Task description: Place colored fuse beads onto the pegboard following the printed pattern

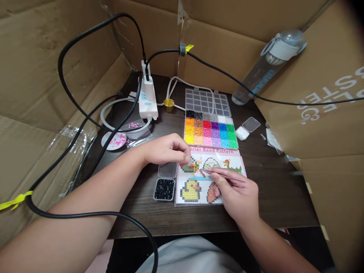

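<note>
My right hand (239, 193) is closed around pink tweezers (229, 175), their tips pointing left over a printed bead pattern sheet (205, 195). Near those tips, green, orange and brown beads (196, 167) lie at the upper part of the sheet. My left hand (170, 149) hovers by the sheet's upper left corner, fingers curled and thumb against the index finger; whatever they pinch is too small or hidden to name. Below it are black beads (164, 189) in a small clear box with its lid folded back. Printed on the sheet are a duck (190, 190), a carrot, an egg and a dragon.
Behind the sheet stands a bead case (206, 99) with many colours. A white power strip (148, 100), black cables (64, 70), a gold cup (168, 106), a white dish (106, 141) with pink beads, a small white-filled box (242, 132) and a bottle (261, 76) surround it. Cardboard walls enclose the table.
</note>
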Tool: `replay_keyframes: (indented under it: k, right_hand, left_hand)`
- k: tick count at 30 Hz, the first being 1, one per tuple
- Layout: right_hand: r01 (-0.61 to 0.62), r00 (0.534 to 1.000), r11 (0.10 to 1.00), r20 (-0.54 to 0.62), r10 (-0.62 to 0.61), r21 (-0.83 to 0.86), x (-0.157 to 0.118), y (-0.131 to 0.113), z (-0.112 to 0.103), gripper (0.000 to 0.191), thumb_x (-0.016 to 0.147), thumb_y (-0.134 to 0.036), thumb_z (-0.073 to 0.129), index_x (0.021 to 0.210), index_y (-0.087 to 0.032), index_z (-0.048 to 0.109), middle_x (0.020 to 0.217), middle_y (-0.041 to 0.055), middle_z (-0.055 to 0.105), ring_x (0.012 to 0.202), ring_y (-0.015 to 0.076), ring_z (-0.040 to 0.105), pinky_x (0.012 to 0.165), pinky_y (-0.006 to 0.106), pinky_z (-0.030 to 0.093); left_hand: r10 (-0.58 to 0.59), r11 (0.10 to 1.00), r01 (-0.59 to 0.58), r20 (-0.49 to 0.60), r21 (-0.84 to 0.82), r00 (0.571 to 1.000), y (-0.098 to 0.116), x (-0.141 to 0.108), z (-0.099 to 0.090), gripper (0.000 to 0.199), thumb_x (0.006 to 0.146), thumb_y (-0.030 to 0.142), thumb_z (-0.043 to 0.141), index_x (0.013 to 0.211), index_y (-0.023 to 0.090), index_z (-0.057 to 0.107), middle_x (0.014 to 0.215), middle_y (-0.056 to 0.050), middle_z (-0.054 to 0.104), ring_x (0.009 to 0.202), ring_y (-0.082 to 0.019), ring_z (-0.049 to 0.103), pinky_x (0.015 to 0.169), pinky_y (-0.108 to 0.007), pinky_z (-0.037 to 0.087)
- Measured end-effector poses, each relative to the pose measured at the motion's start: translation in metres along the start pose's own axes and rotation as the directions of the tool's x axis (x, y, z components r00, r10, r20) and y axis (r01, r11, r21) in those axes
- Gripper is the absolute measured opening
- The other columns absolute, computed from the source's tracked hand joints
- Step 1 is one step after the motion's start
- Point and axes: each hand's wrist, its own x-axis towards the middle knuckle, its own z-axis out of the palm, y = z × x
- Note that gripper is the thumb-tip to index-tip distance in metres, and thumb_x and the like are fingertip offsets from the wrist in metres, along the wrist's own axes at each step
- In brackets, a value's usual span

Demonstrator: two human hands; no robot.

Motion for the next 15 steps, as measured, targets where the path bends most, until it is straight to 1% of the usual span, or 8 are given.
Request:
replay_keyframes:
  k: [2,5,7,9,11,13,14,15]
  right_hand:
    - [0.01,0.999,1.0,-0.033,-0.01,0.01,0.0,-0.001,-0.002,0.014,0.082,-0.029,0.075,0.089,-0.019,0.081,0.051,0.0001,0.064,0.04,0.0125,0.056,0.041,0.026,0.049]
    - [0.038,0.994,0.996,-0.103,-0.03,0.077,0.001,-0.006,-0.01,0.012,0.081,-0.026,0.077,0.09,-0.019,0.081,0.062,0.0033,0.071,0.042,0.0103,0.054,0.039,0.024,0.045]
    - [0.074,0.985,0.987,-0.167,-0.05,0.141,0.004,-0.014,-0.017,0.011,0.08,-0.024,0.078,0.09,-0.02,0.08,0.07,0.0049,0.075,0.041,0.0093,0.053,0.036,0.023,0.04]
    - [0.128,0.968,0.978,-0.238,-0.086,0.166,0.012,-0.027,-0.024,0.01,0.08,-0.022,0.078,0.089,-0.019,0.079,0.073,0.0056,0.076,0.04,0.0088,0.052,0.033,0.022,0.037]
    - [0.223,0.943,0.964,-0.281,-0.176,0.144,0.024,-0.043,-0.032,0.007,0.081,-0.02,0.077,0.088,-0.018,0.079,0.075,0.0061,0.076,0.04,0.0077,0.052,0.034,0.022,0.038]
    - [0.394,0.881,0.909,-0.339,-0.331,0.134,0.04,-0.056,-0.039,0.002,0.081,-0.018,0.077,0.082,-0.019,0.078,0.077,0.0058,0.077,0.041,0.0067,0.053,0.035,0.022,0.039]
    - [0.446,0.857,0.885,-0.347,-0.38,0.133,0.048,-0.061,-0.041,0.002,0.081,-0.018,0.077,0.082,-0.02,0.078,0.076,0.0044,0.077,0.042,0.007,0.053,0.035,0.022,0.039]
    - [0.467,0.85,0.874,-0.342,-0.401,0.135,0.056,-0.063,-0.043,0.003,0.082,-0.019,0.076,0.083,-0.022,0.078,0.077,0.003,0.076,0.043,0.0075,0.054,0.035,0.023,0.04]
  left_hand:
    - [0.003,1.0,-0.003,-0.002,0.011,1.0,0.0,0.0,0.0,0.013,0.079,0.017,0.063,0.068,0.012,0.069,0.061,-0.001,0.065,0.059,-0.009,0.055,0.057,-0.019,0.042]
    - [0.002,1.0,-0.002,-0.008,0.021,1.0,-0.002,0.0,-0.001,0.013,0.079,0.017,0.062,0.068,0.012,0.069,0.062,-0.002,0.065,0.06,-0.01,0.056,0.058,-0.02,0.043]
    - [0.0,1.0,0.0,-0.009,0.022,1.0,-0.003,0.0,-0.001,0.013,0.079,0.017,0.063,0.068,0.012,0.069,0.062,-0.002,0.065,0.06,-0.01,0.056,0.059,-0.02,0.044]
    - [0.0,1.0,0.0,-0.009,0.03,1.0,-0.003,-0.001,-0.001,0.014,0.079,0.018,0.063,0.069,0.011,0.069,0.062,-0.002,0.066,0.06,-0.01,0.057,0.06,-0.02,0.044]
    - [0.002,0.999,-0.002,-0.01,0.043,1.0,-0.003,0.0,-0.001,0.015,0.08,0.019,0.063,0.069,0.011,0.069,0.063,-0.002,0.066,0.061,-0.01,0.057,0.062,-0.02,0.045]
    - [0.006,0.998,-0.006,-0.007,0.059,1.0,-0.003,0.0,-0.001,0.016,0.081,0.021,0.062,0.069,0.012,0.068,0.064,-0.003,0.067,0.062,-0.011,0.058,0.063,-0.021,0.046]
    - [0.008,0.998,-0.007,-0.004,0.063,1.0,-0.002,0.0,-0.001,0.017,0.081,0.022,0.062,0.069,0.012,0.068,0.064,-0.003,0.067,0.063,-0.011,0.059,0.063,-0.021,0.046]
    - [0.007,0.998,-0.007,-0.002,0.063,1.0,-0.002,0.0,-0.001,0.018,0.082,0.022,0.061,0.07,0.012,0.068,0.064,-0.003,0.067,0.063,-0.012,0.059,0.063,-0.021,0.046]
